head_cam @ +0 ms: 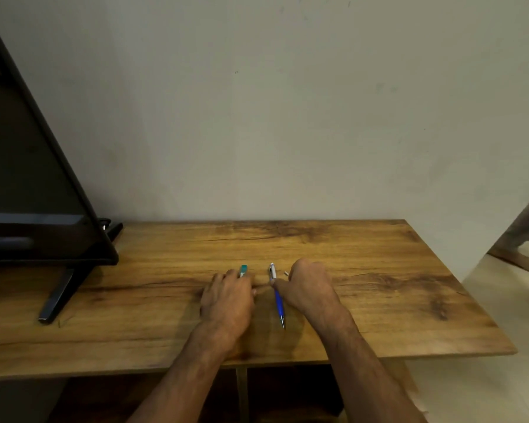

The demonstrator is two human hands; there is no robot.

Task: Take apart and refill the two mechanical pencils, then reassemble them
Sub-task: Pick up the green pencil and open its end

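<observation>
Two pencils lie on the counter [379, 285]: the teal pencil [243, 270] pokes toward 12 o'clock from under our left hand [226, 300], which curls over it. The blue pencil [278, 300], at its 3 o'clock, touches the thumb of our right hand [309, 288]; we cannot tell its grip. We judge one pencil at a time safest.

Lying side by side, apart, near the middle of the table [379, 270]: left pencil [243, 270] and right pencil [278, 300], both running front to back. Closing over the left pencil: left hand [226, 300]. Resting just right of the right pencil, thumb touching it: right hand [309, 288]. Standing on the table's far left, before the wall [287, 117]: monitor [28, 178].
</observation>
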